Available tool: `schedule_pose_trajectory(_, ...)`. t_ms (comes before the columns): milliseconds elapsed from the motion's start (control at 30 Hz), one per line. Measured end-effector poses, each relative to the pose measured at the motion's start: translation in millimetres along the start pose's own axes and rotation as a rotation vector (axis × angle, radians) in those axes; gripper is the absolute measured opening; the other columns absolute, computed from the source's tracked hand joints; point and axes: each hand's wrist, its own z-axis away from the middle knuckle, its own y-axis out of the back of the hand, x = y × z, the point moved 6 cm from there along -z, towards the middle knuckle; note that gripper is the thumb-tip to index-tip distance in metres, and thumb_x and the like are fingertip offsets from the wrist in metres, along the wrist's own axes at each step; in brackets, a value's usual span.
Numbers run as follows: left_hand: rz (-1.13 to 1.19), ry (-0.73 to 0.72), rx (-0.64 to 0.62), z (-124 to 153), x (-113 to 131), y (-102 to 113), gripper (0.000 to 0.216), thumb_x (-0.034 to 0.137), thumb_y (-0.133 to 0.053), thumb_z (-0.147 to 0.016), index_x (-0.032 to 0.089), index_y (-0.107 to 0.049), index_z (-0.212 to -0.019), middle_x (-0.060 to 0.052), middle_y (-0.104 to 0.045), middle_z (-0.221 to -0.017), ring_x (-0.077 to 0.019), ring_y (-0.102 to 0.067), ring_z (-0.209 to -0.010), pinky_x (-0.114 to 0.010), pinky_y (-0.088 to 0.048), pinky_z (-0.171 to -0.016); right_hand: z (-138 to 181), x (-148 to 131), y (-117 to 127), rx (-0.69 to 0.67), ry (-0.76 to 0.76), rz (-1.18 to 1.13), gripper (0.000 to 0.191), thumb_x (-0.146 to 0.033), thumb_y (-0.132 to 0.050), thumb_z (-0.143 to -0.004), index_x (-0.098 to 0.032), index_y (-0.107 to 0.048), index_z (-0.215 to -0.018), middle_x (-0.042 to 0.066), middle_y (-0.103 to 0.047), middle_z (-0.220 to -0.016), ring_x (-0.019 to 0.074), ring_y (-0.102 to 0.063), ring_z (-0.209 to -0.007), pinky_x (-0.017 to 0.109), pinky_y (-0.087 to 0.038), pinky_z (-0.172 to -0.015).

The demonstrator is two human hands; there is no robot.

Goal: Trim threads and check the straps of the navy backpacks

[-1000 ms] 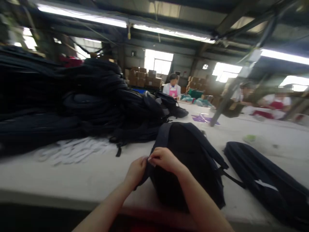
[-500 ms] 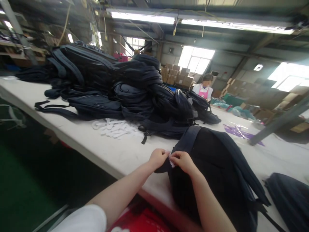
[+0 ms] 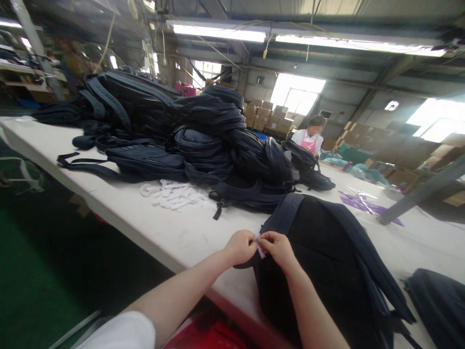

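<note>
A dark navy and black backpack [image 3: 327, 252] lies on the white table, its shoulder straps facing up. At its left edge my left hand [image 3: 241, 247] and my right hand [image 3: 276, 246] meet, fingers pinched together. Between them is a small white strip with a zigzag edge [image 3: 261, 250], and both hands grip it. What else the fingertips hold is too small to make out. A pile of similar white strips [image 3: 176, 195] lies on the table beyond my hands.
A big heap of dark backpacks [image 3: 207, 145] covers the table's [image 3: 138, 228] far side. Another dark bag [image 3: 439, 305] lies at the right, below purple plastic [image 3: 366, 202] and a grey pole [image 3: 425, 189]. A person in a pink apron [image 3: 308, 140] stands across the table.
My left hand has come closer to the right one at the white strip. The whole view has shifted slightly, and the backpack stays in place.
</note>
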Motion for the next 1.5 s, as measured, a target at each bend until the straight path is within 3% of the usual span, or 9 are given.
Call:
schedule_pose_trajectory(300, -0.086, 0.037, -0.014, 1.4, 2.4, -1.2, 0.032, 0.031, -0.039, -0.089, 0.017, -0.063, -0.072, -0.007, -0.065, -0.076, -0.0189, -0.057, -0.071, -0.03, -0.035, -0.064, -1.5, 0.7, 2.5, -0.031, 0.005, -0.058, 0.037, -0.052, -0.074, -0.063, -0.017, -0.065, -0.07, 0.001, -0.063, -0.06, 0.0138, -0.054, -0.053, 0.028, -0.047, -0.055)
schedule_pose_trajectory(500, -0.085, 0.078, -0.005, 2.0, 0.4, -6.8, 0.033, 0.025, -0.034, -0.09, 0.017, -0.064, -0.08, -0.009, -0.069, -0.085, -0.0217, -0.062, -0.08, -0.031, -0.041, -0.071, -1.7, -6.4, 1.5, -0.002, 0.139, -0.008, 0.041, -0.054, -0.068, -0.071, -0.019, -0.066, -0.092, 0.001, -0.062, -0.073, 0.0157, -0.055, -0.061, 0.027, -0.044, -0.052)
schedule_pose_trajectory(633, -0.074, 0.103, 0.043, 2.3, 0.7, -12.6, 0.034, 0.024, -0.032, -0.091, 0.016, -0.064, -0.082, -0.011, -0.069, -0.087, -0.0229, -0.063, -0.082, -0.033, -0.043, -0.074, 0.1, -9.1, 0.9, 0.047, 0.246, 0.09, 0.033, -0.052, -0.064, -0.079, -0.019, -0.064, -0.073, 0.001, -0.057, -0.065, 0.0163, -0.053, -0.06, 0.029, -0.043, -0.056)
schedule_pose_trajectory(767, 0.033, 0.205, 0.063, -3.8, -5.8, -23.4, 0.033, 0.021, -0.034, -0.088, 0.015, -0.065, -0.081, -0.012, -0.07, -0.085, -0.0225, -0.063, -0.081, -0.033, -0.044, -0.075, 6.3, -21.7, 0.5, 0.114, 0.43, 0.186, 0.027, -0.041, -0.06, -0.084, -0.02, -0.062, -0.068, 0.003, -0.058, -0.074, 0.0183, -0.056, -0.072, 0.03, -0.045, -0.068)
schedule_pose_trajectory(967, 0.081, 0.293, 0.059, -5.8, -12.7, -38.9, 0.037, 0.02, -0.031, -0.088, 0.013, -0.067, -0.083, -0.012, -0.071, -0.084, -0.0218, -0.064, -0.079, -0.031, -0.044, -0.07, 8.1, -22.8, -0.4, 0.1, 0.466, 0.272, 0.024, -0.037, -0.058, -0.085, -0.021, -0.061, -0.067, 0.004, -0.059, -0.074, 0.0188, -0.057, -0.072, 0.03, -0.045, -0.069)
schedule_pose_trajectory(1233, -0.094, 0.1, 0.135, 6.3, 1.6, -22.8, 0.034, 0.023, -0.034, -0.09, 0.016, -0.065, -0.081, -0.01, -0.07, -0.085, -0.0224, -0.065, -0.082, -0.033, -0.046, -0.075, 1.6, -19.1, 9.1, 0.14, 0.316, 0.302, 0.025, -0.042, -0.058, -0.082, -0.021, -0.065, -0.071, 0.004, -0.064, -0.071, 0.0199, -0.059, -0.068, 0.03, -0.045, -0.065)
schedule_pose_trajectory(1367, -0.121, 0.009, 0.116, 12.1, 9.2, -19.0, 0.024, 0.02, -0.04, -0.085, 0.017, -0.063, -0.079, -0.009, -0.069, -0.082, -0.0229, -0.064, -0.08, -0.033, -0.048, -0.075, -0.4, -16.7, 6.0, 0.094, 0.265, 0.276, 0.032, -0.046, -0.059, -0.08, -0.021, -0.061, -0.061, 0.002, -0.06, -0.061, 0.0185, -0.056, -0.06, 0.029, -0.043, -0.06)
schedule_pose_trajectory(1500, -0.128, -0.1, 0.041, 17.1, 17.5, -18.3, 0.024, 0.019, -0.04, -0.085, 0.015, -0.063, -0.092, -0.011, -0.068, -0.091, -0.0236, -0.064, -0.085, -0.034, -0.048, -0.078, 1.6, -13.6, 10.2, 0.113, 0.273, 0.118, 0.038, -0.053, -0.059, -0.08, -0.02, -0.06, -0.061, 0.001, -0.057, -0.057, 0.0178, -0.053, -0.057, 0.029, -0.043, -0.056)
